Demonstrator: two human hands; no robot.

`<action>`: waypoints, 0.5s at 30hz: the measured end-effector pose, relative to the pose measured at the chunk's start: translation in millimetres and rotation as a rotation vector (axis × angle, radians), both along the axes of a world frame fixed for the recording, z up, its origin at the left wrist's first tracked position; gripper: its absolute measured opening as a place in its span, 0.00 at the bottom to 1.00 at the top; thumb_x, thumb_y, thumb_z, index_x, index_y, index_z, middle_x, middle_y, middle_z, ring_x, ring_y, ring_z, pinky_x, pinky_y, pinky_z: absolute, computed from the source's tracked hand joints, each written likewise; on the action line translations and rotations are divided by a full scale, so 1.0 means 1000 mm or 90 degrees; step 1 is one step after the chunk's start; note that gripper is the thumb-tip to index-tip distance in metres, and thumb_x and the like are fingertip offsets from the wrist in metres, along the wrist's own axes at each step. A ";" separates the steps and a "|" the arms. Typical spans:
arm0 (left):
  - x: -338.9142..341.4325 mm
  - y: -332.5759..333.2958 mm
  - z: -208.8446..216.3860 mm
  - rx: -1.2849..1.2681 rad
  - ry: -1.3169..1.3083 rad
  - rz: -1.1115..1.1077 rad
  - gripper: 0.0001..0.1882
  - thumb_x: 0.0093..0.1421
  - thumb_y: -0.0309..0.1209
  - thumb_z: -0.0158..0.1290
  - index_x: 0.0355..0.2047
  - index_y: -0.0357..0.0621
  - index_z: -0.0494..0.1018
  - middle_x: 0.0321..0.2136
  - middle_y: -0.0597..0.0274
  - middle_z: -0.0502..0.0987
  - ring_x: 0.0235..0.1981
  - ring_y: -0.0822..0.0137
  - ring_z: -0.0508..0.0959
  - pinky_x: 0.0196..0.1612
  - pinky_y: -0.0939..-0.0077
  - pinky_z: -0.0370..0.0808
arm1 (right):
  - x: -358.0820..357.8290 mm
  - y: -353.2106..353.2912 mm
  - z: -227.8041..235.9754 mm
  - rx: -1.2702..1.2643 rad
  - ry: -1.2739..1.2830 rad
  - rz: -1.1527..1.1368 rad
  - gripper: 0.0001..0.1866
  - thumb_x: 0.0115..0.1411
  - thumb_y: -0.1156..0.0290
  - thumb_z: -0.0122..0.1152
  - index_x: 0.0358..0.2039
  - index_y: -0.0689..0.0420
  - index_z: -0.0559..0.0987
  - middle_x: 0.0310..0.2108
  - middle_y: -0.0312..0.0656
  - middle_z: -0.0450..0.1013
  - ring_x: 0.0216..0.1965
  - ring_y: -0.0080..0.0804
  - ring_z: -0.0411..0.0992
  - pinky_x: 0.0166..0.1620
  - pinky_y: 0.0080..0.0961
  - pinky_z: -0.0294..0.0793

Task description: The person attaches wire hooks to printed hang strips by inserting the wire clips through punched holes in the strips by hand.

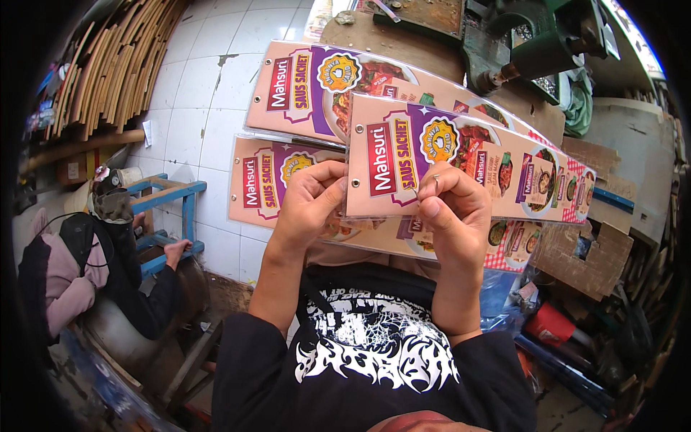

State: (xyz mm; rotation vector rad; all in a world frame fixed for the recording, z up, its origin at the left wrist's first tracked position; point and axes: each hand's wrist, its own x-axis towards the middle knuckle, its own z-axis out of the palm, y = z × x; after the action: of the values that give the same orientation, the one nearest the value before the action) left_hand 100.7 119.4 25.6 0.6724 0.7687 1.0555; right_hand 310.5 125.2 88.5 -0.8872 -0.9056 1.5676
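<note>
A long laminated printed sign (504,147), peach with purple and red areas and metal eyelets at its left end, lies uppermost before me. My left hand (311,205) pinches this sign's left edge, close to the lower eyelet. Over the sign's lower edge, my right hand (455,212) is closed, thumb against fingers. A tiny thin thing shows at those fingertips, too small to name. Two similar signs lie underneath: one farther away (306,93), the other nearer (248,205), partly covered by my hands and the top sign.
A dark green machine (533,65) stands at the far right on the worktop. Cut cardboard (597,263) lies right of the signs. Thin boards (119,65) are stacked at the far left. Another person (72,266) is at the left beside a blue wooden stool (188,216).
</note>
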 end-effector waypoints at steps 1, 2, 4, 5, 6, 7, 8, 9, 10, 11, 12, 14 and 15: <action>-0.001 0.001 0.001 0.020 0.033 -0.009 0.12 0.68 0.26 0.47 0.47 0.29 0.71 0.39 0.56 0.80 0.38 0.74 0.80 0.42 0.79 0.78 | 0.000 0.000 0.000 0.000 0.001 -0.003 0.07 0.58 0.73 0.67 0.31 0.62 0.77 0.29 0.32 0.71 0.25 0.12 0.67 0.23 0.09 0.64; -0.001 0.001 0.003 0.020 0.034 -0.012 0.12 0.68 0.26 0.47 0.47 0.29 0.71 0.39 0.56 0.80 0.38 0.74 0.80 0.42 0.79 0.78 | 0.001 -0.001 -0.001 0.005 0.005 -0.005 0.07 0.58 0.73 0.67 0.31 0.61 0.77 0.29 0.32 0.71 0.25 0.12 0.67 0.23 0.09 0.64; -0.001 0.001 0.005 0.039 0.046 -0.031 0.10 0.68 0.26 0.46 0.45 0.31 0.70 0.38 0.57 0.80 0.38 0.76 0.79 0.43 0.81 0.76 | 0.001 -0.001 -0.002 0.011 0.011 -0.008 0.07 0.58 0.73 0.67 0.31 0.61 0.77 0.29 0.33 0.71 0.24 0.12 0.67 0.23 0.09 0.64; -0.001 0.001 0.005 0.040 0.047 -0.034 0.10 0.68 0.26 0.46 0.45 0.31 0.70 0.38 0.57 0.80 0.38 0.76 0.79 0.43 0.81 0.76 | 0.001 -0.002 -0.003 0.012 0.015 -0.007 0.07 0.58 0.73 0.67 0.31 0.61 0.77 0.29 0.33 0.71 0.24 0.12 0.67 0.23 0.09 0.64; 0.000 0.001 0.005 0.053 0.063 -0.034 0.10 0.69 0.26 0.45 0.44 0.31 0.69 0.37 0.58 0.79 0.38 0.77 0.78 0.42 0.82 0.75 | 0.002 -0.002 -0.004 0.012 0.019 -0.006 0.07 0.58 0.73 0.67 0.31 0.61 0.77 0.30 0.33 0.71 0.24 0.12 0.67 0.23 0.09 0.64; 0.001 0.001 0.006 0.066 0.080 -0.035 0.09 0.69 0.27 0.44 0.44 0.32 0.68 0.37 0.60 0.78 0.37 0.78 0.77 0.41 0.83 0.74 | 0.002 -0.003 -0.004 0.012 0.020 -0.008 0.07 0.58 0.73 0.67 0.31 0.61 0.77 0.30 0.33 0.71 0.24 0.12 0.67 0.23 0.09 0.64; 0.001 0.001 0.006 0.066 0.080 -0.036 0.09 0.69 0.27 0.44 0.44 0.32 0.68 0.37 0.60 0.78 0.37 0.78 0.77 0.41 0.83 0.74 | 0.001 -0.004 -0.005 0.010 0.022 -0.008 0.07 0.59 0.73 0.67 0.31 0.62 0.77 0.29 0.33 0.71 0.23 0.12 0.67 0.22 0.09 0.63; 0.001 0.002 0.005 0.090 0.100 -0.036 0.10 0.69 0.27 0.44 0.45 0.32 0.68 0.36 0.61 0.78 0.36 0.79 0.76 0.42 0.83 0.74 | 0.001 -0.004 -0.005 0.009 0.025 -0.009 0.07 0.59 0.73 0.67 0.31 0.62 0.77 0.29 0.33 0.71 0.23 0.12 0.67 0.22 0.09 0.63; 0.001 0.002 0.005 0.114 0.120 -0.036 0.10 0.69 0.27 0.43 0.45 0.32 0.68 0.36 0.62 0.77 0.36 0.80 0.75 0.42 0.83 0.73 | 0.001 -0.004 -0.005 0.009 0.025 -0.011 0.07 0.59 0.73 0.67 0.31 0.62 0.77 0.29 0.33 0.71 0.23 0.12 0.67 0.22 0.09 0.63; 0.000 0.002 0.006 0.115 0.120 -0.037 0.10 0.69 0.27 0.43 0.45 0.32 0.68 0.36 0.62 0.77 0.36 0.80 0.75 0.42 0.83 0.73 | 0.001 -0.005 -0.006 0.005 0.030 -0.006 0.07 0.59 0.73 0.66 0.31 0.62 0.77 0.29 0.33 0.71 0.23 0.12 0.67 0.22 0.09 0.63; 0.000 0.002 0.007 0.121 0.138 -0.045 0.09 0.70 0.27 0.43 0.45 0.33 0.67 0.36 0.63 0.76 0.36 0.80 0.74 0.42 0.84 0.73 | 0.001 -0.005 -0.006 0.000 0.035 -0.002 0.07 0.59 0.73 0.66 0.32 0.62 0.77 0.29 0.33 0.71 0.23 0.12 0.67 0.22 0.09 0.63; -0.004 0.002 0.004 0.129 0.155 -0.054 0.09 0.70 0.27 0.42 0.44 0.34 0.67 0.36 0.63 0.75 0.36 0.81 0.74 0.42 0.84 0.72 | 0.000 -0.004 -0.007 -0.003 0.034 -0.004 0.07 0.59 0.74 0.66 0.32 0.62 0.77 0.29 0.33 0.71 0.23 0.12 0.67 0.23 0.10 0.63; -0.008 0.002 -0.001 0.119 0.128 -0.046 0.09 0.70 0.27 0.42 0.44 0.35 0.67 0.36 0.63 0.75 0.36 0.81 0.74 0.42 0.84 0.72 | 0.000 -0.005 -0.007 -0.007 0.034 -0.003 0.07 0.59 0.74 0.66 0.32 0.61 0.77 0.29 0.33 0.72 0.24 0.12 0.67 0.23 0.10 0.64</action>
State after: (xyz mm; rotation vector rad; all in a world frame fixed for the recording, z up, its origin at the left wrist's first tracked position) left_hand 92.6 120.9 24.9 0.9702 0.8186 1.0111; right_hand 310.5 120.7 81.6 -0.8514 -0.8572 1.5870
